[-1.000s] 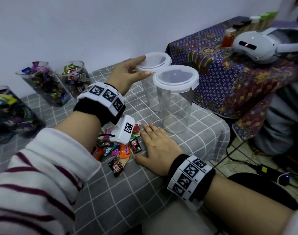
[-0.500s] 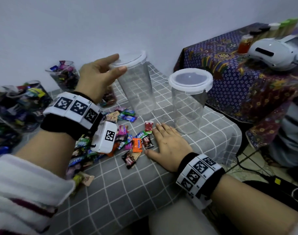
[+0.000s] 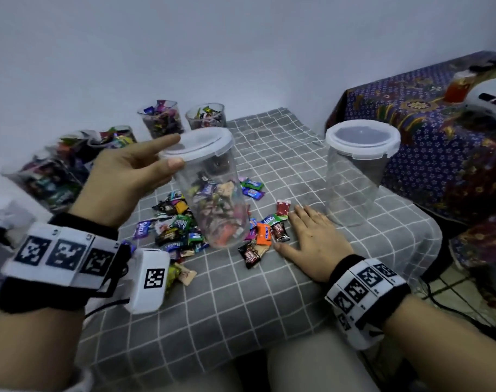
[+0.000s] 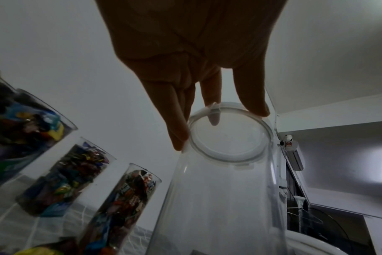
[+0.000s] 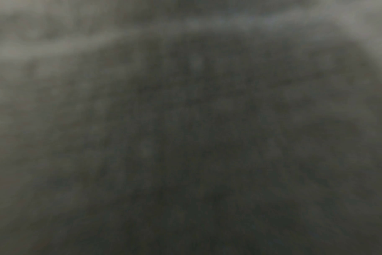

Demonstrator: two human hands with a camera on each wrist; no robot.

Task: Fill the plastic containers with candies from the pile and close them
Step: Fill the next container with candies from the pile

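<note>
**Here, a lidded container held over the candy pile**

Here a person's left hand point(image 3: 128, 176) gripped an empty clear plastic container point(image 3: 212, 193) by its white lid point(image 3: 197, 145), thumb and fingers point(image 4: 177, 120) curled round the rim, holding it upright above the pile of wrapped candies point(image 3: 179, 227) on the grey checked bench point(image 3: 241, 301). The right hand point(image 3: 311, 239) lay flat on the cloth, fingers spread and straight, just beside the nearest candies; its wrist camera showed only dark blur. A second lidded container point(image 3: 357, 171) stood empty beyond that hand, near the bench's right edge. Along the wall at the left stood open containers filled with candies point(image 3: 162, 120). A patterned cloth point(image 3: 427, 131) covered a neighbouring surface at the right.
</note>
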